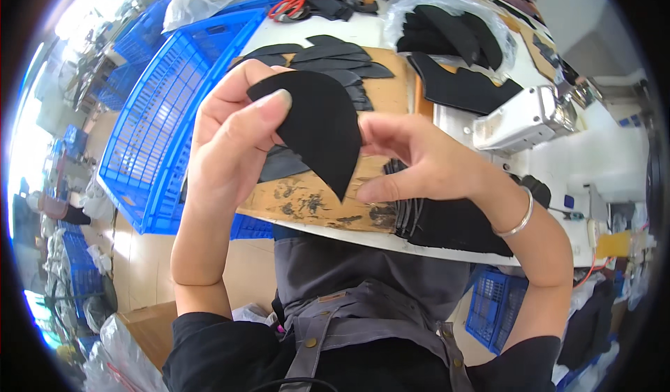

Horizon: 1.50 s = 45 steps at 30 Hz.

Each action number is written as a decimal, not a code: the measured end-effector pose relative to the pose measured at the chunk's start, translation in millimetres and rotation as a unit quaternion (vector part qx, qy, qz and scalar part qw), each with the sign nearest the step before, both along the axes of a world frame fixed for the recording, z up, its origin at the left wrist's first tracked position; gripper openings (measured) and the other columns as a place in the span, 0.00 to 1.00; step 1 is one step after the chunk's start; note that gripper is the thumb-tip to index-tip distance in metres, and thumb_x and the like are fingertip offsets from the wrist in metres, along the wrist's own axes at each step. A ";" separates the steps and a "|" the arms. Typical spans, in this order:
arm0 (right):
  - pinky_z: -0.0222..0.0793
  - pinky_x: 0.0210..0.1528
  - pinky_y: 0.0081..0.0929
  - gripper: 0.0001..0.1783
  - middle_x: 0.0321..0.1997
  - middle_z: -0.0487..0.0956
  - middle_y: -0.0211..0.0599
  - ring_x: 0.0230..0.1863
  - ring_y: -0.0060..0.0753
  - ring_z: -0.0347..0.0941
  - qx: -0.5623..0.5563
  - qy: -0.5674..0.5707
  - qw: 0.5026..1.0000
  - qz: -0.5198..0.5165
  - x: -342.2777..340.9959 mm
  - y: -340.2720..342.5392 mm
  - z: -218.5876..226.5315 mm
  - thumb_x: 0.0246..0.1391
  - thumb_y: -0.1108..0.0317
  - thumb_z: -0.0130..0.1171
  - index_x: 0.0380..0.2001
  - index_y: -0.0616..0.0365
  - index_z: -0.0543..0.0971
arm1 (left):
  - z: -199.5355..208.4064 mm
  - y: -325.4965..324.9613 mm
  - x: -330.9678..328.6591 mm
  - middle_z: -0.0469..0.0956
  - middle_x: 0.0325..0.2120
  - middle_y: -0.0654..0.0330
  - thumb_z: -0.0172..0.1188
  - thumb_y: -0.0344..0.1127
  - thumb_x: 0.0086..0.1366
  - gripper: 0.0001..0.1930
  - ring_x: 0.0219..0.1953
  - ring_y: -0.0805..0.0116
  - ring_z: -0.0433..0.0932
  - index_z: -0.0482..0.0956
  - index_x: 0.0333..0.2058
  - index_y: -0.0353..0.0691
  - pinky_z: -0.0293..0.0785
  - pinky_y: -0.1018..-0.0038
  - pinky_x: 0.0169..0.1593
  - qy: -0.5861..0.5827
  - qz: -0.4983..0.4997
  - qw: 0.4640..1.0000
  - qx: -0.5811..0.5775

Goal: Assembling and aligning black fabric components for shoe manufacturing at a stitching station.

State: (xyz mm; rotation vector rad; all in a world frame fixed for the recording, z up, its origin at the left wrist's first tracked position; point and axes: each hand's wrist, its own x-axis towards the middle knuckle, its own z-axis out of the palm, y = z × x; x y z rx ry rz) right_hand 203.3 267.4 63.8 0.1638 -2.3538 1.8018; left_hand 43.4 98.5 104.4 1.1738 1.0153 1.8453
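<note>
A black leaf-shaped piece of fabric or foam (317,127) is held up over the worn wooden board (293,200), its pointed end down. My left hand (230,134) pinches it at the upper left, with the thumb on top and the fingers behind. At the piece's right edge is my right hand (433,158), fingertips touching or close to it and thumb held apart. Beyond, overlapping dark cut pieces (342,55) lie on the board, partly covered by the held one. Below my right wrist sits a pile of black pieces (453,224).
A blue plastic crate (150,123) stands left of the board. To the right is a white sewing machine (523,118), with a black cut piece (460,85) beside it. Farther back lie a clear bag of black pieces (447,32) and red-handled scissors (289,6).
</note>
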 end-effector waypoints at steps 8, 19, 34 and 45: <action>0.70 0.43 0.19 0.16 0.38 0.80 0.30 0.40 0.16 0.73 0.026 -0.108 0.956 -0.270 141.3 0.6 26.0 0.52 0.74 0.60 0.46 0.62 0.77 | -13.9 58.0 36.5 0.78 0.42 0.53 0.70 0.32 0.46 0.22 0.42 0.55 0.76 0.75 0.41 0.37 0.71 0.68 0.47 0.601 0.271 0.740 0.132; 0.67 0.34 0.20 0.11 0.30 0.77 0.26 0.32 0.14 0.68 -0.003 -0.184 0.932 -0.314 203.2 6.8 2.7 0.48 0.74 0.64 0.35 0.64 0.77 | -47.8 115.5 135.5 0.73 0.16 0.58 0.70 0.45 0.54 0.19 0.20 0.78 0.63 0.79 0.28 0.31 0.64 0.74 0.25 0.455 -0.256 0.828 -0.204; 0.66 0.30 0.24 0.16 0.23 0.75 0.39 0.24 0.22 0.67 0.131 -0.275 0.889 -0.341 197.0 2.2 -3.4 0.43 0.71 0.70 0.32 0.63 0.74 | -44.9 114.7 149.4 0.77 0.20 0.45 0.66 0.48 0.52 0.20 0.29 0.46 0.79 0.80 0.27 0.31 0.76 0.60 0.34 0.574 -0.217 0.751 -0.246; 0.67 0.31 0.25 0.17 0.24 0.75 0.41 0.24 0.28 0.69 0.147 -0.282 0.882 -0.347 198.2 0.0 -6.3 0.40 0.71 0.71 0.32 0.63 0.74 | -48.1 113.4 149.9 0.78 0.21 0.47 0.66 0.48 0.53 0.20 0.29 0.46 0.79 0.80 0.27 0.32 0.76 0.59 0.35 0.593 -0.211 0.744 -0.225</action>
